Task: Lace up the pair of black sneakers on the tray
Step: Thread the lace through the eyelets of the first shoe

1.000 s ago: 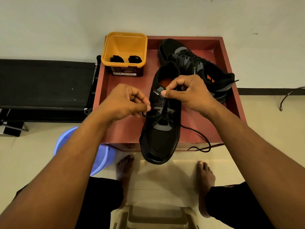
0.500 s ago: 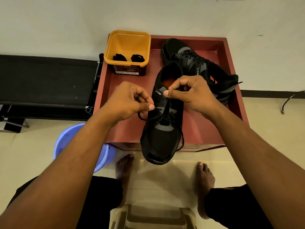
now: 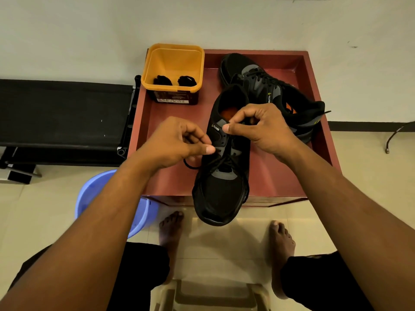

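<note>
Tiled floor (image 3: pixel 336 221), pale wall (image 3: pixel 89 30); red tray (image 3: pixel 170 122) in front. At tray's front edge: near sneaker (image 3: pixel 221 194), toe overhanging twd person; 2nd sneaker (image 3: pixel 260 79) behind it, back-right. L hand (image 3: pixel 177 142) pinches lace (image 3: pixel 190 166) betw thumb + forefinger, left of eyelets. R hand (image 3: pixel 260 129), fingers curled, pinches near sneaker's upper by top eyelets.

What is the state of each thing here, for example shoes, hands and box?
Near black mesh sneaker: partly laced, toe overhanging the red tray.
Far black sneaker: laced.
Thin black lace: loose loop.
Left hand: pinches the lace.
Right hand: grips the near sneaker's eyelet edge.
Yellow square plastic tub: open, holding two black bundles.
</note>
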The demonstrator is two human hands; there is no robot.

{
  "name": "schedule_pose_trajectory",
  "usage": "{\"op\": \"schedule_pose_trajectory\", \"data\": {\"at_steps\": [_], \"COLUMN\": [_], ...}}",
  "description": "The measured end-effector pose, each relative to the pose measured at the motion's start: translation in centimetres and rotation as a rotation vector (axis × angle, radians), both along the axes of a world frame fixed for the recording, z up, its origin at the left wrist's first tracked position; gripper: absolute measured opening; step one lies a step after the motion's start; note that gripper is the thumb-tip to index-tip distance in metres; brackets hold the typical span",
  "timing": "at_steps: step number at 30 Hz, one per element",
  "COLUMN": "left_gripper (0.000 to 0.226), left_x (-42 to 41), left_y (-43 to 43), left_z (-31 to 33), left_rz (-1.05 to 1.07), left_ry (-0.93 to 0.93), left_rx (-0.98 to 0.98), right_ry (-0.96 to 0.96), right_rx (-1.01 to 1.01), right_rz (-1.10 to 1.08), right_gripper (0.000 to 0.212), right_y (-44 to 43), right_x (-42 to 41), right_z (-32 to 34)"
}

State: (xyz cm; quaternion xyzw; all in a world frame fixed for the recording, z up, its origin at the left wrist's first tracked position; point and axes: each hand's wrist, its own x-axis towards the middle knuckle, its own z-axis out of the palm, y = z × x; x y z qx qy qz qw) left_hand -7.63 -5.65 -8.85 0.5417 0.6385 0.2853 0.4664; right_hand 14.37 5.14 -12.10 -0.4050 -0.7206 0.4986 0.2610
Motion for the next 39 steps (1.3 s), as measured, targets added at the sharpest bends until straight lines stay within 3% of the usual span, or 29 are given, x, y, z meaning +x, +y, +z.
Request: {"op": "schedule_pose_trajectory", "data": {"at_steps": [5,10,14,18,23,28,32,36,39], "left_gripper": [0.008,0.010,0.010,0.013,0.007,0.009,0.009,0.011,0.007], "left_x": [-1.7,-0.2,-1.8,0.2,-1.7,0.6,-1.3,0.5,-0.4], "left_y": [0.5,0.0,0.6,0.0,0.7,0.0,0.7,0.0,0.5], "left_z": [-0.5,-0.2,-0.6,-0.4,-0.4,-0.3,-0.4,-0.3,-0.3], "left_rz": [0.073,-0.010,0.091,-0.033,0.125,-0.026,0.091,-0.049,0.054], "left_ry": [0.114,0.037,0.092,0.019,0.103,0.025,0.057,0.023,0.061], "left_rx": [0.037,0.047,0.059,0.055,0.121,0.098,0.141,0.120,0.161], "right_ry": [-0.009,-0.007,-0.007,-0.007,-0.009,-0.008,-0.010,-0.001,-0.003], "right_rx": [0.003,-0.002,-0.005,0.002,-0.004,-0.001,-0.003,-0.004,0.002], "right_rz": [0.001,-0.001,-0.003,-0.006,-0.004,-0.012,-0.014,-0.010,-0.013], "right_gripper": [0.016,0.016,0.016,0.017,0.016,0.017,0.017,0.017,0.017], "right_y": [0.0,0.0,0.0,-0.1,-0.1,-0.1,0.0,0.0,0.0], "right_x": [-0.2,0.0,-0.2,0.0,-0.2,-0.1,-0.2,0.0,-0.3], "right_z": [0.0,0.0,0.0,0.0,0.0,0.0,0.0,-0.1,-0.1]}}
